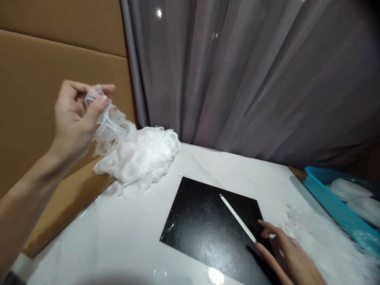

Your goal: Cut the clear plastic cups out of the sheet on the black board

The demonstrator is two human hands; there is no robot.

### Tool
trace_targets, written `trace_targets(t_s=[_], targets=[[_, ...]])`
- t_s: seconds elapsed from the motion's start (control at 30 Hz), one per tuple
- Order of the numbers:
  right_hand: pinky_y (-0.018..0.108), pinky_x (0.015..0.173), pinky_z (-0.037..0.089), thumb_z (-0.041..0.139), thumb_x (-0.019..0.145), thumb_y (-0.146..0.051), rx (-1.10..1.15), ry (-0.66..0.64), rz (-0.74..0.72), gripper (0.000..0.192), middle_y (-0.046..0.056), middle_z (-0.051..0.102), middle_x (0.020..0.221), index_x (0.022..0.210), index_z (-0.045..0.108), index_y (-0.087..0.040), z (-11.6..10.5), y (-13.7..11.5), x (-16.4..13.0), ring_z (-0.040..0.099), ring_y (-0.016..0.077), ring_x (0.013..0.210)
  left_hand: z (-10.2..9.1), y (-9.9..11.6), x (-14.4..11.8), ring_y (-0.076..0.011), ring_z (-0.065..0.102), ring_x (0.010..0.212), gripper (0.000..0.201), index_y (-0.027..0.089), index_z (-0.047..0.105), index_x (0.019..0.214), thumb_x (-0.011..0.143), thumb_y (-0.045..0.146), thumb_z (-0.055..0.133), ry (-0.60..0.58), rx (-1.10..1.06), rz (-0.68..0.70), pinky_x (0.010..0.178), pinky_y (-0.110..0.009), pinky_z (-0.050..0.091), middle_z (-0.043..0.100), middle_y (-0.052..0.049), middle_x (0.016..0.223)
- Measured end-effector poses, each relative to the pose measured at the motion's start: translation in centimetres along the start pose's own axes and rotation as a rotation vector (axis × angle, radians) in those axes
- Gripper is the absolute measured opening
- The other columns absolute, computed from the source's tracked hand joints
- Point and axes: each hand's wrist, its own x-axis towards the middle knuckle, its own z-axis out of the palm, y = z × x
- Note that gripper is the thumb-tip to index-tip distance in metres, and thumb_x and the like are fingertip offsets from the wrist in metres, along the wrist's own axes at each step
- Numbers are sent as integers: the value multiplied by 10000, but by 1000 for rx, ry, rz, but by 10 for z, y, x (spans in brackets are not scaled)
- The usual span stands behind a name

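I'm lifting a strand of rings (111, 122) off the pile (139, 158) with my left hand (75, 114) pinched shut on it, right hand (285, 247) gripping the stick (237, 217) on the black mat (208, 229); next probably calls for a clean separation.

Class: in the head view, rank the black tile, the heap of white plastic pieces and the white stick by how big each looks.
1. black tile
2. heap, somewhat smaller, though it lies farther off
3. white stick
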Motion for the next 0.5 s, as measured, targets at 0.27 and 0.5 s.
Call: trace_targets(t_s=[0.27,0.5], targets=[[389,833,610,543,1048,-443,-127,49,-100,449,116,629,1183,1456,515,-259,16,-9,2,687,251,1037,39,90,-12,-223,601,1296,234,129,617,1202,994,210,686,-209,-125,-6,1137,-445,475,629,-37,1403],[410,774,551,493,1074,-339,-168,0,-78,237,107,618,1046,1216,609,-188,37,-22,37,637,251,895,79,110,-24,-241,624,1259,221,155,547,937,964,304,708,-334,-434,-194,1028,-377,556,618,-34,1408]])
